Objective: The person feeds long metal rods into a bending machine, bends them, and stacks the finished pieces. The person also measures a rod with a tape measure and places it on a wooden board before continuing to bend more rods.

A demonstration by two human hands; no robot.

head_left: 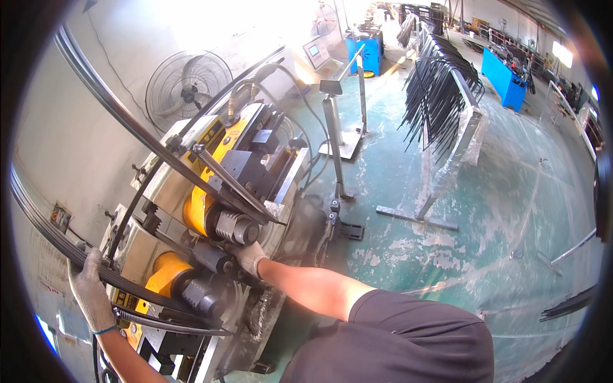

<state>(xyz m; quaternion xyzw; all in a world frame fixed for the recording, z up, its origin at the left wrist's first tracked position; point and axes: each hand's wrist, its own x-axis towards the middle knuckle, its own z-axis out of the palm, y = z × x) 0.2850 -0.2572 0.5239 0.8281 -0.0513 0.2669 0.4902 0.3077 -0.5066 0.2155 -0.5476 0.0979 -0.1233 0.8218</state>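
My left hand [93,295], in a pale knit glove, is closed around a bundle of long dark metal rods [45,233] left of the machine. The rods slope down past a yellow-collared roller [203,297]. My right hand [250,259], gloved too, reaches in at the machine's front, just below a ridged metal roller [236,228]. Its fingers are hidden behind the machine parts, so what they touch does not show. A second bundle of rods [121,112] runs down across the machine's upper half, ending near a coil spring [230,179].
A wall-side fan [189,85] stands behind the yellow and white machine [217,143]. Beyond it are a metal stand [333,134] and a control panel [315,52]. Many dark rods hang on a rack [469,121] at right. Blue machines [506,76] stand farther back on the green floor.
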